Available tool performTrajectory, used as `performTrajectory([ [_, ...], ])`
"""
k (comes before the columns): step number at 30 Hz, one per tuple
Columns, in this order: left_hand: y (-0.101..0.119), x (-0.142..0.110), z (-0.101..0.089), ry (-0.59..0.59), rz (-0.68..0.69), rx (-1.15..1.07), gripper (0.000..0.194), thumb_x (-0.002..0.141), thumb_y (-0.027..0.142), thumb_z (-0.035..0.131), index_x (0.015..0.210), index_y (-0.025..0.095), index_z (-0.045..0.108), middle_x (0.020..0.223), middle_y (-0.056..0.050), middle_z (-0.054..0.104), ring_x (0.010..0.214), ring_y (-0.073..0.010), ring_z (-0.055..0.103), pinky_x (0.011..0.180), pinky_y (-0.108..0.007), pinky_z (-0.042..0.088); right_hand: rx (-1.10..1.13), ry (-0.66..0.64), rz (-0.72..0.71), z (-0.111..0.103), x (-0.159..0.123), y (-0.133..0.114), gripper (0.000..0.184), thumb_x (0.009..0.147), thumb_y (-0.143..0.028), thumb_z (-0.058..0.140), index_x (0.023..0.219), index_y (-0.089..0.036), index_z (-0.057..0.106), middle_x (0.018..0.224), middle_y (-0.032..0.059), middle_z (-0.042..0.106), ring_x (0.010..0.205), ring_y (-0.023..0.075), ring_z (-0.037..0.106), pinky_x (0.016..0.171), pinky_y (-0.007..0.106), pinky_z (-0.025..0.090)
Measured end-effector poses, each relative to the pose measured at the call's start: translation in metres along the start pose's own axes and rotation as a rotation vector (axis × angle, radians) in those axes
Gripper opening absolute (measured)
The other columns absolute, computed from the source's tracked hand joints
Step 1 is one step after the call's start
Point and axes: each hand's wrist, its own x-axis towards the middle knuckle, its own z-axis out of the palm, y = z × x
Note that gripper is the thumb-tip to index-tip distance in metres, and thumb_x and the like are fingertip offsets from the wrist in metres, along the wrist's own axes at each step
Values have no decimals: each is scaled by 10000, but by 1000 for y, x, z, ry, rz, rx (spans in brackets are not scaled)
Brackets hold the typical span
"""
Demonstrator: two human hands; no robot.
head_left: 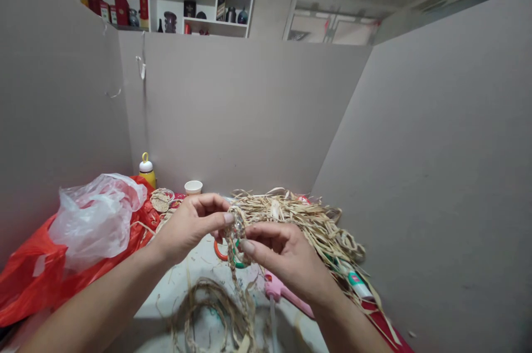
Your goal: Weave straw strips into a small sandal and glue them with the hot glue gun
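Between my two hands is a small looped piece of braided straw cord (236,225), with a shiny patch on its upper part. My left hand (193,228) pinches its upper left side between thumb and fingers. My right hand (286,256) is closed on its right side, with the thumb in front. From the piece, a braided tail (233,270) hangs down toward a loose coil of cord (208,303) on the table. Partly hidden behind the hands are an orange ring (220,251) and a green ring (240,264); I cannot tell what they belong to.
A heap of dry straw strips (299,217) lies behind my right hand. Nearby are a pink glue gun (286,292) and a white-green tube (359,285). Red and clear plastic bags (97,214), a yellow bottle (147,173) and a white cup (193,187) stand left. Grey partitions (233,114) enclose the table.
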Motion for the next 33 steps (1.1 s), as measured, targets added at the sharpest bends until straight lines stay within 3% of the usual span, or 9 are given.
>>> performTrajectory([
  [4,0,-1,1,0,-4,5,94,771,210,724,772,137,665,634,28,613,552,-67,537,552,-202,441,-5,37,-20,1,-1,1,77,810,-232,693,861,-186,730,731,8,669,662,116,607,642,245,496],
  [8,-2,0,1,22,-5,4,112,775,227,720,765,147,642,602,40,585,529,-66,523,548,-207,427,73,85,28,2,-1,2,55,791,-233,712,781,-180,720,676,5,684,607,100,622,593,221,494],
  [11,-1,1,0,-1,-38,49,169,793,310,706,822,155,644,696,16,605,590,-87,552,573,-225,447,115,96,71,-1,2,3,86,777,-263,728,766,-178,720,657,12,703,577,105,642,558,219,495],
  [17,-3,5,-3,-324,-103,430,317,746,302,734,1021,188,625,957,-38,632,818,-164,588,685,-282,474,102,133,90,-14,15,13,194,695,-340,789,716,-170,698,638,3,700,529,103,629,510,226,492],
  [22,-26,10,4,-437,-228,459,239,757,269,703,933,180,569,804,3,589,690,-127,539,618,-250,428,97,115,98,-20,20,19,237,736,-381,750,728,-166,652,641,-3,679,530,99,618,529,239,508],
  [25,-39,17,4,-398,-251,527,128,783,271,635,789,180,546,658,41,506,564,-98,442,525,-220,353,54,176,37,-29,20,18,224,795,-375,689,740,-178,598,615,-35,627,492,74,563,487,208,464],
  [28,-53,24,2,-328,-259,658,76,796,259,568,820,186,560,603,57,476,527,-101,400,511,-219,307,3,245,-36,-41,20,16,255,849,-361,615,677,-192,532,552,-69,528,437,51,448,425,180,380],
  [30,-65,26,4,-304,-269,735,75,776,257,573,788,183,582,598,51,482,536,-110,404,526,-229,295,-3,274,-56,-47,19,15,315,874,-378,578,630,-206,479,496,-83,457,402,52,374,387,185,321],
  [33,-87,23,11,-293,-329,823,156,703,260,637,591,181,562,527,40,476,505,-119,387,522,-252,259,-22,289,-89,-46,18,14,413,898,-465,539,585,-218,432,435,-93,385,374,54,312,368,199,264],
])
